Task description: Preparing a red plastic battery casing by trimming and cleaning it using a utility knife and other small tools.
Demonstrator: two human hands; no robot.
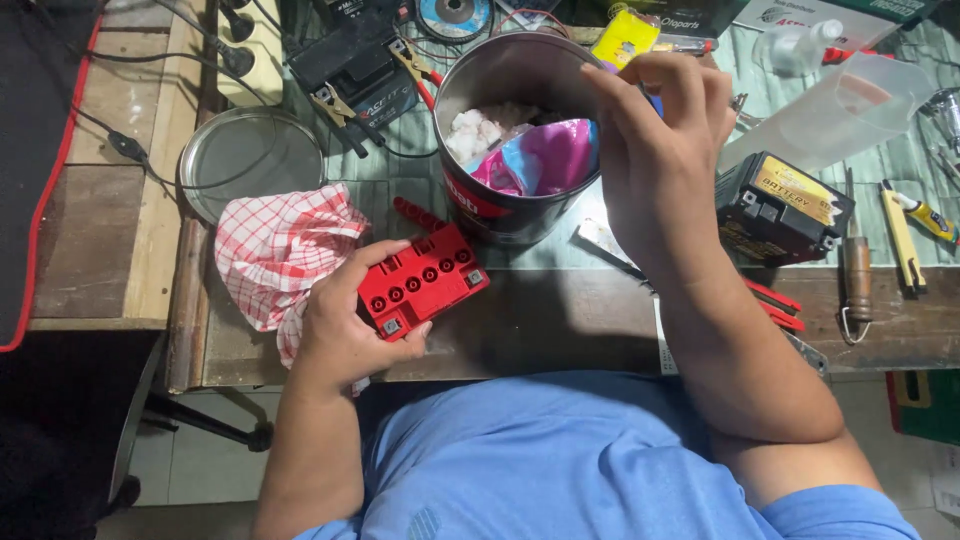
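My left hand (pixel 345 315) grips a small red battery (pixel 422 282) with several round filler holes on top, held above the near edge of the workbench. My right hand (pixel 655 150) reaches over the rim of a round metal tin (pixel 505 205), fingers pinched together at the rim; whether they hold something small is hidden. Inside the tin lie white lumps (pixel 478 130) and a pink and blue plastic bag (pixel 545 160). A red cap strip (pixel 418 214) rests on the bench just behind the battery.
A red and white checked cloth (pixel 270 255) lies left of the battery, a round metal lid (pixel 250 160) behind it. A black battery (pixel 782 208) sits right, with a clear plastic jug (pixel 840 105), screwdriver (pixel 857 275), glue tube (pixel 925 215), another black battery with clips (pixel 355 70).
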